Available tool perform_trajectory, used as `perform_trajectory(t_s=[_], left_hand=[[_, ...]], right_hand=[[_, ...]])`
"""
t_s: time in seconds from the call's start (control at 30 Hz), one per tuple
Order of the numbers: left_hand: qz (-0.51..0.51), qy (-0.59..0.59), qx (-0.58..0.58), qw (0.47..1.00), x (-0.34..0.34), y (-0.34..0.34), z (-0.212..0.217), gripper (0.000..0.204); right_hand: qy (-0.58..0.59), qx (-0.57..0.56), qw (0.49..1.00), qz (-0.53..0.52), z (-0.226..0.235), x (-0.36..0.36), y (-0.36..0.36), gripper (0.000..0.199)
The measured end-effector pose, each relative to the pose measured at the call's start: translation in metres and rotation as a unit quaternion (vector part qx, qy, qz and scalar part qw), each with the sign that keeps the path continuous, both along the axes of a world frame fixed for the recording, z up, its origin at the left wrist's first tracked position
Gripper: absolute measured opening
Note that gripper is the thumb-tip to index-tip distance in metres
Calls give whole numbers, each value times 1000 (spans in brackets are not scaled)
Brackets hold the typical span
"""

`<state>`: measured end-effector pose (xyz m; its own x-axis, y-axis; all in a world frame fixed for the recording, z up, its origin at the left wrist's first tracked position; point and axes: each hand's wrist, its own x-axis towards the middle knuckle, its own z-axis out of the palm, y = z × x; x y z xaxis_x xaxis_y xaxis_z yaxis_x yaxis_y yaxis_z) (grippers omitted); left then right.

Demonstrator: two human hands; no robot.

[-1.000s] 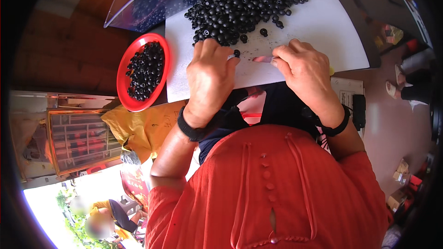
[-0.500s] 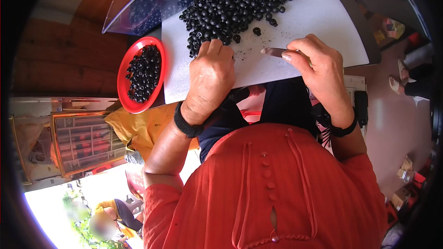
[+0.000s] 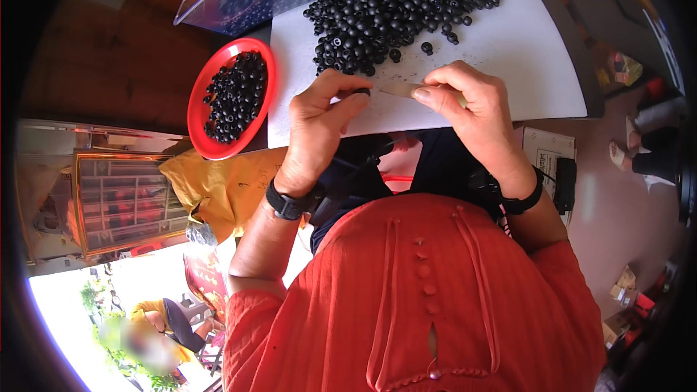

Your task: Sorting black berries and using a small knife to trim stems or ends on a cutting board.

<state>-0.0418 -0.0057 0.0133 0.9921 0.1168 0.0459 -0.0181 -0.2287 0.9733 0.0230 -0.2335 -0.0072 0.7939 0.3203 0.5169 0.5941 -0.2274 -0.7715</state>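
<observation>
Between the fingertips of my left hand (image 3: 317, 120) is a small round black part (image 3: 361, 91), pinched at the near edge of a white board (image 3: 530, 72). A small knife (image 3: 398, 88) is gripped in my right hand (image 3: 475, 109), its blade pointing left toward the black part with a short gap between. Beyond my hands lies a big heap of the same round black parts (image 3: 392, 18), with a few loose ones at its near side. Dark crumbs dot the board. Left of the board, a red oval plate (image 3: 270, 94) holds many more black parts.
A clear plastic bin (image 3: 239, 3) lies tipped behind the plate, against the heap. Below the plate hangs a yellow bag (image 3: 225, 189). A white box (image 3: 548, 149) stands right of my knees. A person (image 3: 167, 323) sits at the lower left; another person's feet (image 3: 624, 145) show far right.
My left hand has turned from knuckles-up to a pinch that shows the black part. The knife has come left, closer to it. The whole view has shifted slightly.
</observation>
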Motion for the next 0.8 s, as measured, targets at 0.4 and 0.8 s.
perform_trajectory(t_s=[0.4,0.8], left_hand=[[-23,-29,-320,947,-14,17,-20,27],[-23,-44,-333,942,-14,16,-25,27]], right_hand=[[35,-1,998,47,5,-3,42,17],[70,-21,997,38,5,-3,45,26]])
